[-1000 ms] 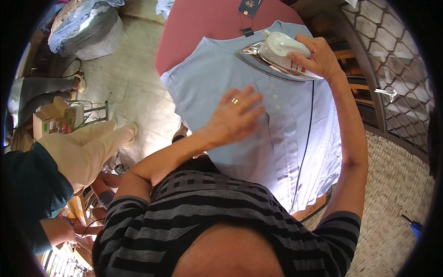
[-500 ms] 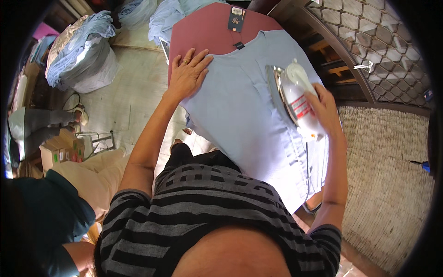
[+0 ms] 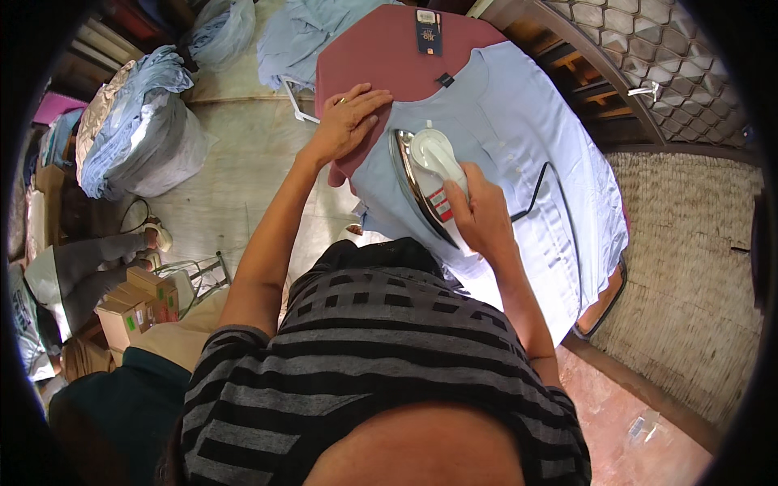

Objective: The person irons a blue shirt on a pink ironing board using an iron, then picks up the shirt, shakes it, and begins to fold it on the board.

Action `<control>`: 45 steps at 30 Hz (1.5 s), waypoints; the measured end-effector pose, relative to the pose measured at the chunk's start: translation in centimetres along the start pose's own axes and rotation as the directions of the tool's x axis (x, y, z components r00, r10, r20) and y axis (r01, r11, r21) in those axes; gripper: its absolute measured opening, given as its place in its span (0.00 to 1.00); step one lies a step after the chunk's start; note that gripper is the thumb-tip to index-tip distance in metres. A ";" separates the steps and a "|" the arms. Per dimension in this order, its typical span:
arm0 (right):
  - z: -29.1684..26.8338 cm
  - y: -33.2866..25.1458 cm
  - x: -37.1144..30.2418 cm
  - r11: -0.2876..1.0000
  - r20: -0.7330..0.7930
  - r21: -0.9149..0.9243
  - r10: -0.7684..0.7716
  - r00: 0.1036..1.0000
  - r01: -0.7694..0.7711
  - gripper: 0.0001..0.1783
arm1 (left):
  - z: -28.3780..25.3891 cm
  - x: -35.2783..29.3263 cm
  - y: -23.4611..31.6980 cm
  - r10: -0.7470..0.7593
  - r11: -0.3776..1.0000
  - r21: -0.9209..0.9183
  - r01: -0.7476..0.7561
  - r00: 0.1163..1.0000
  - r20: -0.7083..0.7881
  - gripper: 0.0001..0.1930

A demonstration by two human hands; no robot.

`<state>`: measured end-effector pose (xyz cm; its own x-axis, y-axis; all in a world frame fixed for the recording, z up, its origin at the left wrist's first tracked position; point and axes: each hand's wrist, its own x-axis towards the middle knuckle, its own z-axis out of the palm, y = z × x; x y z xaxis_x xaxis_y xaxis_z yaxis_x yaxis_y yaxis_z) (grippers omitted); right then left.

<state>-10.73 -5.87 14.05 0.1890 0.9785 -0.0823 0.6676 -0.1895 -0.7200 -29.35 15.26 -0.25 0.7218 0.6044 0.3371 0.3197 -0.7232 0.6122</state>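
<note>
A light blue garment (image 3: 519, 138) lies spread over a maroon ironing board (image 3: 369, 57), its neckline toward the far end. My right hand (image 3: 485, 212) is closed round the handle of a white iron (image 3: 433, 158), which stands on the cloth with its metal soleplate edge toward the left. My left hand (image 3: 348, 121) rests flat by the neckline at the board's left edge, fingers stretched out. A dark hang tag (image 3: 429, 32) lies on the board beyond the collar. The iron's black cord (image 3: 567, 219) loops across the garment to the right.
Bundled blue garments in clear plastic (image 3: 150, 121) stand at the left. Cardboard boxes (image 3: 134, 308) sit at the lower left, close to another person in a dark green top (image 3: 121, 413). A metal lattice gate (image 3: 632, 65) and a woven mat (image 3: 689, 243) are on the right.
My right hand has carried the iron leftward across the garment, to its left side. My left hand still lies by the neckline, fingers closer together. The cord now loops over the cloth.
</note>
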 end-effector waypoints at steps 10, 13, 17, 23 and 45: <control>1.8 -0.4 3.0 0.974 0.011 -0.112 -0.195 0.981 0.195 0.17 | -1.9 2.0 -1.2 -0.107 0.803 -0.584 0.118 0.993 0.054 0.16; 1.2 0.4 0.4 0.982 -0.102 -0.118 -0.158 0.982 0.145 0.17 | -2.3 3.0 -0.5 -0.029 0.947 -0.318 0.033 0.999 0.017 0.14; -0.4 0.9 -4.5 0.981 -0.195 -0.063 0.167 0.966 -0.183 0.16 | -0.6 2.9 2.2 0.101 0.994 -0.027 -0.108 0.977 -0.190 0.13; -0.1 2.3 -5.7 0.966 -0.388 0.030 0.247 0.888 -0.256 0.14 | 0.8 2.3 2.7 0.033 0.999 0.012 -0.032 0.979 -0.202 0.15; 0.9 -0.2 2.7 0.983 0.004 -0.027 -0.181 0.984 0.181 0.16 | -3.0 7.9 -2.3 -0.154 0.852 -0.431 0.299 0.928 0.339 0.13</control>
<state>-10.99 -3.08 13.36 0.0625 0.9969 0.0468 0.7098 -0.0115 -0.7043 -26.22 22.74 3.19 0.8289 0.5589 -0.0239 0.2234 -0.2916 0.9301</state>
